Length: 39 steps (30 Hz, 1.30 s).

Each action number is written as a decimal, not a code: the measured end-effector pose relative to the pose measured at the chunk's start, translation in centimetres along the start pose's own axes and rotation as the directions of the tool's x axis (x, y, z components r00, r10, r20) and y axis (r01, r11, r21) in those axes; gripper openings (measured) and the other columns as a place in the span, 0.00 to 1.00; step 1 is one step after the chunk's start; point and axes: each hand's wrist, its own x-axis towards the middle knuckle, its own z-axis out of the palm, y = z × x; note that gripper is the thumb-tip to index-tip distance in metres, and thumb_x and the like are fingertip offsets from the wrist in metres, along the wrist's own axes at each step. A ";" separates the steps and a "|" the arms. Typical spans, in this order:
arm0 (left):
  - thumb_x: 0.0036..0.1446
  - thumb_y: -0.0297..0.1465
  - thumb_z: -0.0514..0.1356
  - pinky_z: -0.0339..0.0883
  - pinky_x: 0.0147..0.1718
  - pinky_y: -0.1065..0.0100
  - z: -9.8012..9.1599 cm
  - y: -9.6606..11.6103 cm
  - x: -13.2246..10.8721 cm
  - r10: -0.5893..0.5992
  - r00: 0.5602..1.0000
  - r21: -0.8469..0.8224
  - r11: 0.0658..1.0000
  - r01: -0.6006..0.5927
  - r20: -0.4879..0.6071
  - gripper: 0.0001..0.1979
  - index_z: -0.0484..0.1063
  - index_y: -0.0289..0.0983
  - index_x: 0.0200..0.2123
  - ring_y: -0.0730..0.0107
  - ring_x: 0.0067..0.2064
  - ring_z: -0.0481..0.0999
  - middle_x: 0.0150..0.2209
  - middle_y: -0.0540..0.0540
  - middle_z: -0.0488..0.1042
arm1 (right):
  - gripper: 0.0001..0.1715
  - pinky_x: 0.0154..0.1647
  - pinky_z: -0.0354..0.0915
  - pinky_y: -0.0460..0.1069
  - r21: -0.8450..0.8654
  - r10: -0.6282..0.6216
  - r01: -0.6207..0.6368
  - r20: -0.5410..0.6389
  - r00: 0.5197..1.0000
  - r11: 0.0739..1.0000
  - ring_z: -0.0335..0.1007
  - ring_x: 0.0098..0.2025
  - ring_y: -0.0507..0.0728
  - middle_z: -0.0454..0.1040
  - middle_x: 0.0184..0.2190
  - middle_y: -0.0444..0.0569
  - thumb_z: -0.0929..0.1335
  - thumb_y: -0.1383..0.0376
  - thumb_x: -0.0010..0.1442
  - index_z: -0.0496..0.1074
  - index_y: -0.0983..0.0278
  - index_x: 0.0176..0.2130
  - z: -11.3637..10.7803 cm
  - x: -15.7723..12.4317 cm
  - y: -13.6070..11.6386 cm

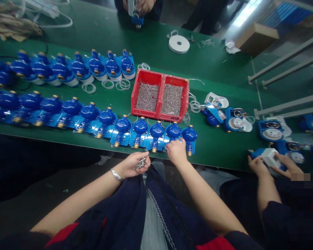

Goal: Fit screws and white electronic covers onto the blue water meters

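Note:
Cupped in my left hand (137, 165), just off the table's front edge, lies a small bunch of metal screws (141, 163). My right hand (176, 152) reaches over that edge with fingers bent together at the lower part of a blue water meter (173, 131). Whatever the fingertips pinch there is too small to make out. To its right is the end water meter (189, 133) of the front row. These meters have round blue bodies, brass pipe ends and light-blue bases. Behind them stands a red two-compartment bin (159, 114), filled with screws in both halves.
A second row of meters (79, 66) stands behind on the left. Clear tubing loops (88, 88) and a white tape roll (179, 44) lie on the green table (219, 69). At right, a co-worker's hands (261, 166) hold a white-and-blue unit; another person's hands (146, 5) work across the table.

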 end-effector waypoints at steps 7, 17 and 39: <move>0.58 0.32 0.47 0.45 0.10 0.80 0.3 0.9 -0.1 0.054 0.996 -0.118 0.991 -0.062 -0.071 0.18 0.65 0.31 0.19 0.81 0.13 0.58 0.16 0.49 0.63 | 0.15 0.53 0.45 0.60 -0.263 -0.115 0.150 0.144 0.983 0.953 0.59 0.37 0.60 0.70 0.26 0.55 0.60 0.75 0.52 0.73 0.67 0.23 1.7 1.5 0.1; 0.58 0.32 0.46 0.46 0.10 0.81 0.4 1.1 -0.3 0.060 0.994 -0.177 0.981 -0.075 -0.088 0.19 0.65 0.31 0.19 0.81 0.14 0.59 0.16 0.48 0.63 | 0.11 0.52 0.47 0.59 -0.275 -0.098 0.136 0.148 0.984 0.952 0.61 0.38 0.59 0.71 0.28 0.54 0.62 0.73 0.54 0.73 0.66 0.28 1.4 1.3 -0.9; 0.59 0.30 0.45 0.48 0.09 0.81 1.6 1.0 1.4 0.057 0.991 -0.147 0.986 -0.076 -0.125 0.17 0.65 0.31 0.22 0.81 0.13 0.60 0.16 0.48 0.64 | 0.08 0.31 0.62 0.46 0.575 0.027 0.050 -0.124 0.992 0.817 0.66 0.28 0.52 0.70 0.25 0.45 0.62 0.68 0.56 0.65 0.64 0.26 -0.6 -4.8 -7.2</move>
